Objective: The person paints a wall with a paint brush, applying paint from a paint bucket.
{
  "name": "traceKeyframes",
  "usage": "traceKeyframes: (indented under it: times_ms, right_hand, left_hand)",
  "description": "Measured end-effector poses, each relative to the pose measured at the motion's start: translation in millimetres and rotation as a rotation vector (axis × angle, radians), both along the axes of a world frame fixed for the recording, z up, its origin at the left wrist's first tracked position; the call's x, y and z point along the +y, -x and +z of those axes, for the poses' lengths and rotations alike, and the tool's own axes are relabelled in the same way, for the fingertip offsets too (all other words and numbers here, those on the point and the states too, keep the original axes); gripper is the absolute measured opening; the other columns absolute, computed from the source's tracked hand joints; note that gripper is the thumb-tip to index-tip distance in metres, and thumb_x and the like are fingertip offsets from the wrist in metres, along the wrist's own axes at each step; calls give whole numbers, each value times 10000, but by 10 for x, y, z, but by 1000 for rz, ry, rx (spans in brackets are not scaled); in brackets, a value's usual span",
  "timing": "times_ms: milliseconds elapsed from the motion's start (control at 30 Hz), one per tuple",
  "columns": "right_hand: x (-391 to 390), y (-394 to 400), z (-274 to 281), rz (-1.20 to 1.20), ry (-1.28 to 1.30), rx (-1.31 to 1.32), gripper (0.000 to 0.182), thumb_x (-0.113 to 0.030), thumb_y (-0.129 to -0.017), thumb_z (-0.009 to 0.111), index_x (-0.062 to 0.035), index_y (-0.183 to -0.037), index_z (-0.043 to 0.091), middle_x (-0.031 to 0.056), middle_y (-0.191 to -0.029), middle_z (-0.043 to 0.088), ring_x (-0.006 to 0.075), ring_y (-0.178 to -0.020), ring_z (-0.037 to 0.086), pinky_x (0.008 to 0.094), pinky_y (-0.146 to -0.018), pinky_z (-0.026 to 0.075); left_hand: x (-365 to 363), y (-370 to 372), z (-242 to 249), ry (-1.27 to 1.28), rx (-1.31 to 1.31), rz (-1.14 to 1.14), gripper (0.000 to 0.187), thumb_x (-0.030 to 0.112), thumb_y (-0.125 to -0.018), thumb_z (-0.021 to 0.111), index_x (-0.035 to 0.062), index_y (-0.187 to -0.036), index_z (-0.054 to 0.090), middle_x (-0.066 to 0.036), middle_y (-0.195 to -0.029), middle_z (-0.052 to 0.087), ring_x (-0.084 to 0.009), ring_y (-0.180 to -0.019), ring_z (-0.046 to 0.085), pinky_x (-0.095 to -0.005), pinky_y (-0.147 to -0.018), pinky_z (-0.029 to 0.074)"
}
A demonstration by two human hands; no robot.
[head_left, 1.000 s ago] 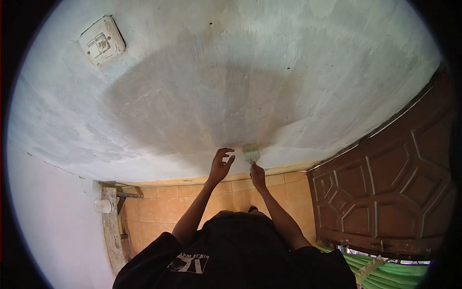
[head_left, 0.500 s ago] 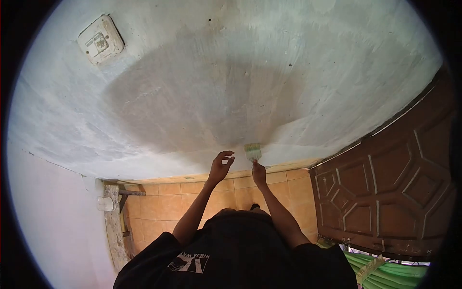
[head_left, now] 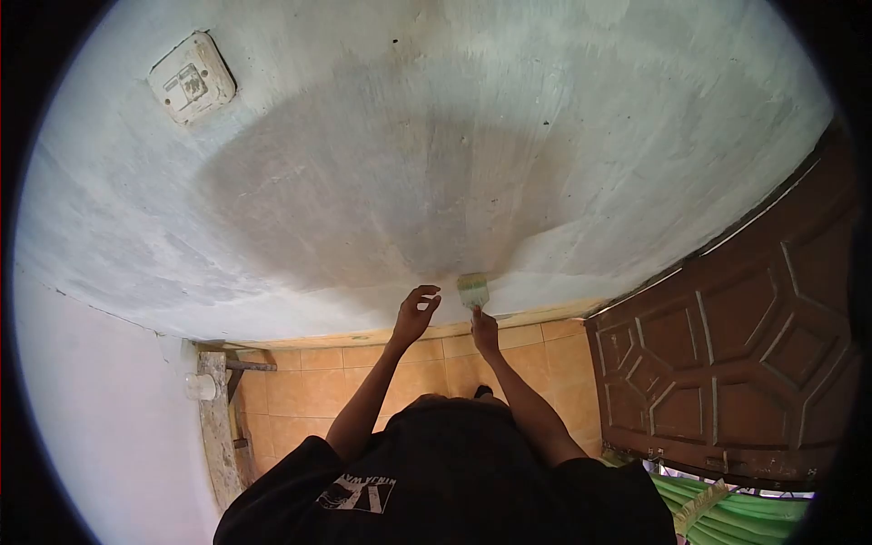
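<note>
My right hand [head_left: 485, 329] is closed round the handle of a flat, wide paintbrush [head_left: 473, 291], whose bristles point up at the pale wall [head_left: 381, 182]. Whether the bristles touch the wall I cannot tell. To the left of the brush, my left hand [head_left: 418, 312] is raised near the wall with its fingers curved and apart, holding nothing. A broad greyish shadow lies over the middle of the wall above both hands.
A white switch plate [head_left: 192, 80] sits on the wall at upper left. A wooden bench [head_left: 216, 427] with a clear cup [head_left: 200, 386] stands at lower left. The brown panelled door [head_left: 727, 345] is at right, green fabric [head_left: 736, 513] below it. Orange tiles [head_left: 318, 381] cover the floor.
The brush and my right hand have shifted slightly left and down. My left hand has hardly moved.
</note>
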State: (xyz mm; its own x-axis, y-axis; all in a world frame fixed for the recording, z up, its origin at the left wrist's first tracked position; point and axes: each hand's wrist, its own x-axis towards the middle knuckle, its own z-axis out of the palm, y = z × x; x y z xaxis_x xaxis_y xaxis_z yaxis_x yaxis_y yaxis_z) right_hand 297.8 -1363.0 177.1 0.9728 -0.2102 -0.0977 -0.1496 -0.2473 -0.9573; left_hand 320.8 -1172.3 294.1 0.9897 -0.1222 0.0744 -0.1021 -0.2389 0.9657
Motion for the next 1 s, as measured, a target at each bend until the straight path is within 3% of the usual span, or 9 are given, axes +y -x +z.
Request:
traceKeyframes:
  times_ms: [167, 267, 367, 467, 667, 767, 867, 1000]
  right_hand:
    - [154, -91, 255, 58, -98, -115, 597, -547, -971, 387, -83, -596, 388, -13, -502, 377, 104, -470, 374, 308, -477, 331]
    - [199, -237, 90, 78, -49, 10, 603, -557, -967, 384, -78, -601, 395, -2, -509, 395, 112, -480, 389, 317, -483, 334]
    - [168, -123, -141, 88, 34, 127, 639, -562, -965, 370, -18, -640, 453, 70, -527, 412, 183, -503, 408, 388, -520, 349]
    - [163, 63, -74, 69, 93, 72, 652, -574, -961, 360, -15, -640, 456, 85, -522, 424, 193, -506, 421, 402, -527, 353]
    - [472, -165, 64, 109, -49, -19, 638, -533, -983, 335, -12, -636, 460, 107, -521, 441, 221, -500, 455, 386, -520, 371]
    - [551, -149, -58, 83, -111, 89, 596, -516, -975, 407, -77, -572, 391, -15, -488, 391, 102, -465, 386, 310, -469, 333]
    - [509, 1, -356, 103, 197, -47, 660, -555, -975, 341, -15, -618, 468, 86, -499, 446, 209, -483, 466, 395, -515, 376]
    - [541, -13, -104, 46, 55, -27, 656, -545, -980, 330, -16, -618, 471, 105, -496, 454, 248, -490, 492, 406, -519, 378]
  left_hand:
    - [20, -36, -70, -5, -16, -4, 252, 191, -902, 631, 46, -1107, 609, -74, -1104, 633, -185, -886, 631, -312, -741, 521]
    - [6, -47, -76, 3, -26, -16, 247, 194, -902, 632, 44, -1099, 614, -78, -1101, 635, -188, -883, 635, -310, -734, 522]
    - [30, -51, -27, -18, -9, -7, 244, 194, -901, 634, 46, -1094, 618, -77, -1095, 636, -189, -881, 637, -307, -720, 523]
    - [97, -61, -74, -24, -60, -1, 244, 192, -900, 635, 50, -1097, 618, -76, -1094, 637, -188, -877, 637, -307, -724, 520]
    - [180, -38, -189, -6, -63, -6, 241, 191, -900, 635, 51, -1096, 621, -74, -1091, 642, -187, -869, 635, -307, -736, 512]
    - [186, -23, -168, -17, -2, 20, 241, 190, -898, 637, 49, -1093, 621, -72, -1088, 643, -186, -869, 634, -310, -738, 513]
    - [247, -39, -197, -12, -30, 17, 247, 192, -899, 637, 44, -1095, 620, -76, -1091, 642, -187, -873, 635, -313, -738, 513]
    - [312, 1, -154, -16, -11, 27, 257, 196, -901, 631, 36, -1102, 616, -86, -1091, 641, -199, -888, 637, -318, -761, 516]
